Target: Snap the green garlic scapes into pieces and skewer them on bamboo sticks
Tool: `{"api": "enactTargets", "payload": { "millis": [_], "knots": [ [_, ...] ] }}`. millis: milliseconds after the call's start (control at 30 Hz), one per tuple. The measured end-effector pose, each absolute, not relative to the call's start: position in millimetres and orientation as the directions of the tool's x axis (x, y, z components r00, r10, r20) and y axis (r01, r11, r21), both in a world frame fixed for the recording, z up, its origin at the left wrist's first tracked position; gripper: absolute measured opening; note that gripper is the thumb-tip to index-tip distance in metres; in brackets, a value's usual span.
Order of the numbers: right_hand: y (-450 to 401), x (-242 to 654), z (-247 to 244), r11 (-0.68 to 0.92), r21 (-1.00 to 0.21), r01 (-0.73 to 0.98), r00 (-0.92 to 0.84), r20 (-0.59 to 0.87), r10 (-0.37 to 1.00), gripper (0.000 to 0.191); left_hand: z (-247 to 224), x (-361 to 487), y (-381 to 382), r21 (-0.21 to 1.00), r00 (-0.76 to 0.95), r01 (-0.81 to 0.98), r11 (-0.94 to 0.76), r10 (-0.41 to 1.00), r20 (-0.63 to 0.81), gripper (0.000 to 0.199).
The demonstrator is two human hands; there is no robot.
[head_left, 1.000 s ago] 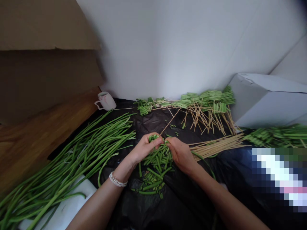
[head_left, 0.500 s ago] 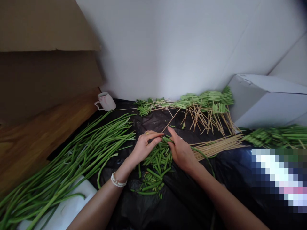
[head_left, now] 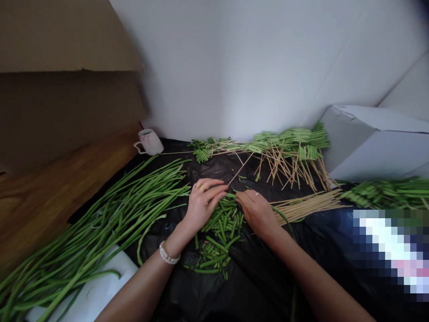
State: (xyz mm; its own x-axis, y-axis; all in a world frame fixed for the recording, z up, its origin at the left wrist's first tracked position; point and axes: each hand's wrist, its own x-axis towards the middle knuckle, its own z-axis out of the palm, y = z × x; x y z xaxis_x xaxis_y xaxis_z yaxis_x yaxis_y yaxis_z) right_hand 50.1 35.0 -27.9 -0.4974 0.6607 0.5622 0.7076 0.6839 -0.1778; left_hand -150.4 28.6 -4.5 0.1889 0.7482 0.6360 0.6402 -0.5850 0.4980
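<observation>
My left hand (head_left: 205, 201), with a ring and a pearl bracelet, has its thumb and fingers closed at the near end of a green long bean (head_left: 231, 195). Facing it, my right hand (head_left: 258, 211) grips the same bean, whose tail runs out past the wrist. Both hands hover over a pile of short cut bean pieces (head_left: 221, 223) on a black plastic sheet (head_left: 261, 286). Just beyond the left fingertips lies a thin bamboo skewer (head_left: 241, 170); whether they touch it is unclear.
Whole long beans (head_left: 110, 223) spread at left over a white surface (head_left: 114, 277). Skewered bean pieces (head_left: 295, 138) line the wall, with more (head_left: 378, 192) at right. Bare skewers (head_left: 308, 205) lie beside my right hand. A mug (head_left: 150, 142) and white box (head_left: 375, 143) stand behind.
My right hand has turned and lowered, its fingers now curled over the bean instead of pointing up. The left hand's fingers have lifted and arched slightly.
</observation>
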Motion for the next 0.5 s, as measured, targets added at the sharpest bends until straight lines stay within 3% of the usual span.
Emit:
{"api": "enactTargets", "payload": {
  "millis": [100, 167, 333, 500],
  "knots": [
    [32.2, 47.6, -26.9, 0.692, -0.068, 0.719, -0.554, 0.546, 0.629, 0.018, -7.7, -147.3, 25.1, 0.261, 0.422, 0.705, -0.659, 0.686, 0.593, 0.027],
    [30.0, 45.3, -25.8, 0.696, -0.002, 0.718, -0.594, 0.519, 0.615, 0.017, -10.7, -145.7, 24.2, 0.210, 0.499, 0.720, -0.661, 0.704, 0.505, 0.027],
    [25.3, 41.6, -22.8, 0.688, 0.046, 0.725, -0.634, 0.435, 0.639, 0.018, -14.0, -143.7, 23.1, 0.283, 0.511, 0.747, -0.602, 0.792, 0.334, 0.026],
    [25.6, 44.0, -24.0, 0.726, -0.159, 0.669, -0.616, 0.429, 0.661, 0.023, -0.6, -139.8, 17.4, 0.508, 0.478, 0.670, -0.541, 0.838, 0.261, 0.027]
  ]
}}
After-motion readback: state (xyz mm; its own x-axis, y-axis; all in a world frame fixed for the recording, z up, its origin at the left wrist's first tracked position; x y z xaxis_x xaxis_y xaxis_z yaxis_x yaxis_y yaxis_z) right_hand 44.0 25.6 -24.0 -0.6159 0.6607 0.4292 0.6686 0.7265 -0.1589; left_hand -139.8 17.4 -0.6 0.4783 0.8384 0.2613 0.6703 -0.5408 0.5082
